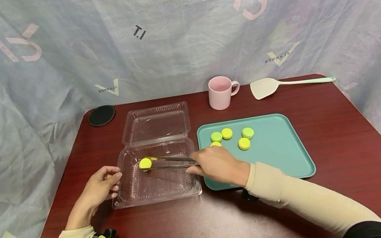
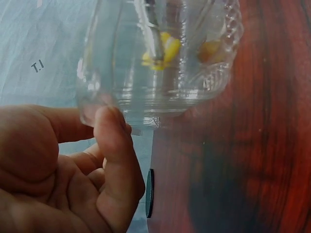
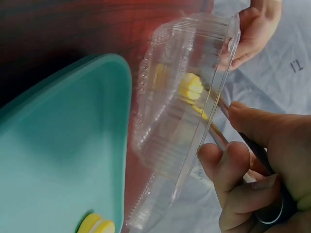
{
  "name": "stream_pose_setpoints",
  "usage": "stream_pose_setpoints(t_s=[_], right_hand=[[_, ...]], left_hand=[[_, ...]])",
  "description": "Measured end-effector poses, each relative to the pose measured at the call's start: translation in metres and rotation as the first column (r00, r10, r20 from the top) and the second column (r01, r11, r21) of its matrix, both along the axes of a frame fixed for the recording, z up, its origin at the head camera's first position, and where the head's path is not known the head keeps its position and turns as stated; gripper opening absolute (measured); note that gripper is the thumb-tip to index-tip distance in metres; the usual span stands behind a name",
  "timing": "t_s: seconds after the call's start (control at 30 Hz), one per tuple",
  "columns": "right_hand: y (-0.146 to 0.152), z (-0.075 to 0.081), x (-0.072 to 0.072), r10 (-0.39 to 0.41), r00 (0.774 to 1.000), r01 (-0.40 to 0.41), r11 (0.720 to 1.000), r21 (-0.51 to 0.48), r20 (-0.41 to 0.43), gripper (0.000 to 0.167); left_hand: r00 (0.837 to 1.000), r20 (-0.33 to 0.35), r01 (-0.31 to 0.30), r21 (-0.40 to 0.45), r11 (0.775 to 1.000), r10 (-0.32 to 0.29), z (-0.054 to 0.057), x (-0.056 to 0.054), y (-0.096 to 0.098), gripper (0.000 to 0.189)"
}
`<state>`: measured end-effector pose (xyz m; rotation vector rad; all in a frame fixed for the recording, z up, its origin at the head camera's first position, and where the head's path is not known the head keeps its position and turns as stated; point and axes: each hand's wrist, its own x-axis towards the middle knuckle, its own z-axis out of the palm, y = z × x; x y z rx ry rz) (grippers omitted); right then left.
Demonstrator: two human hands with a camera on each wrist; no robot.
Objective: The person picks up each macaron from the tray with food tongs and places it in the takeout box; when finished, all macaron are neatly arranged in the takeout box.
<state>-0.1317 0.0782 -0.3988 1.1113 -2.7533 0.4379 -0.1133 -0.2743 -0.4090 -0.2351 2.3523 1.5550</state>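
Note:
My right hand point(image 1: 218, 166) grips metal tongs point(image 1: 175, 166) that reach left over the clear plastic container point(image 1: 138, 191). Between the tong tips sits a yellow macaron point(image 1: 145, 164), inside the container's bottom half; the right wrist view shows this macaron point(image 3: 191, 86) through the clear wall. At the container's left rim, my left hand point(image 1: 100, 187) pinches the edge between thumb point(image 2: 114, 133) and finger. Several yellow and green macarons lie on the teal tray point(image 1: 277, 147) to the right, one partly hidden behind my right hand.
The container's hinged lid point(image 1: 156, 126) lies folded back behind it. Along the table's far edge are a black round coaster point(image 1: 102, 115), a pink mug point(image 1: 219, 94) and a white spatula point(image 1: 264, 88). A printed grey cloth point(image 1: 173, 55) hangs behind the table.

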Motion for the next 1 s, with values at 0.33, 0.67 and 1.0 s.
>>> stream_pose_setpoints(t_s=[0.33,0.67,1.0], right_hand=[[-0.015,0.002,-0.002,0.01,1.0,-0.011,0.999,0.038,0.028,0.032],[-0.033,0.006,-0.006,0.006,1.0,-0.006,0.997,0.073,-0.003,0.038],[-0.034,0.006,-0.006,-0.003,1.0,0.003,0.996,0.094,-0.011,0.038]], left_hand=[[1.0,0.001,0.005,-0.01,1.0,-0.005,0.002,0.0,0.002,0.034],[1.0,0.0,0.004,0.01,1.0,-0.004,0.002,0.003,0.001,0.033],[1.0,0.0,-0.005,-0.011,1.0,0.005,0.001,0.003,0.002,0.034]])
